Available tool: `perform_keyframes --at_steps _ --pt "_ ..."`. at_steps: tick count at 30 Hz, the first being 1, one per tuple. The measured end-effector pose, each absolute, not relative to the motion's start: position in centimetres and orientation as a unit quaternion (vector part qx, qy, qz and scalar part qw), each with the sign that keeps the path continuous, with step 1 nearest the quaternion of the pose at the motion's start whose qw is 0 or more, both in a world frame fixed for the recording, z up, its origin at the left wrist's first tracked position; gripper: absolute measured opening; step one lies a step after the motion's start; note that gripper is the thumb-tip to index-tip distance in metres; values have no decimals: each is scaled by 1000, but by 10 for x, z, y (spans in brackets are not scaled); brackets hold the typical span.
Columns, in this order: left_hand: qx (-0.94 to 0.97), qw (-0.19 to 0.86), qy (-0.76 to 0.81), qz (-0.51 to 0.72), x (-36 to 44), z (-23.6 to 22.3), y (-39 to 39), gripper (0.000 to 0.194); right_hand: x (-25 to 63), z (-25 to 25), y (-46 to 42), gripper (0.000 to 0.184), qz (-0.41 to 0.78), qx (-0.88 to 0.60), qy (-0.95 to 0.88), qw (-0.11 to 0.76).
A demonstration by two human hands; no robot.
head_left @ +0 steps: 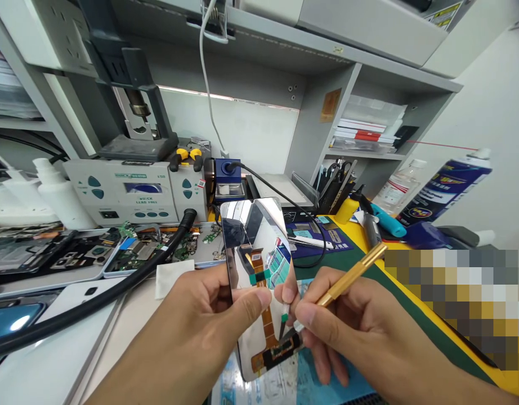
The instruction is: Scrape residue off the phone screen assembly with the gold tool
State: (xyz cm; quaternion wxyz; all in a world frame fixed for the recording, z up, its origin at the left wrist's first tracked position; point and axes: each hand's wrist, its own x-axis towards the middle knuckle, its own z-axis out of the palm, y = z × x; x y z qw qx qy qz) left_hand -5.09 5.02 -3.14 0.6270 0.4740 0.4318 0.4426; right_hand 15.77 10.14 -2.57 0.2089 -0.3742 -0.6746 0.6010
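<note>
My left hand (200, 320) grips a phone screen panel (255, 236) by its left edge, thumb across the mirror-like back. An orange flex cable (265, 315) with green tape runs down the panel to a black connector at its bottom. My right hand (348, 320) is closed on a gold-handled tool (352, 273). The tool's tip touches the panel near the small green tab beside the flex cable.
A grey rework station (128, 191) stands at the back left, with a black hose (116, 281) running across trays of phone parts (128, 253). A spray can (445, 185), a clear bottle (401, 185) and a teal tool (386, 222) lie at the right on a green mat (369, 264).
</note>
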Motion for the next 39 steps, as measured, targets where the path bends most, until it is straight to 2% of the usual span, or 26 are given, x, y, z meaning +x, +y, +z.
perform_keyframes --at_steps 5,18,27,33,39 --pt "479 618 438 444 -50 -27 53 17 160 -28 101 38 599 -378 -675 205" --pt "447 630 441 456 -51 -29 51 10 158 -27 101 39 597 -375 -678 206" --pt "479 605 443 456 -49 -27 53 20 159 -27 101 43 604 -388 -672 181" --pt "452 632 437 452 -50 -27 51 13 157 -25 102 41 606 -380 -672 192" --pt "448 626 446 457 -46 -23 51 27 157 -24 100 43 606 -392 -668 180"
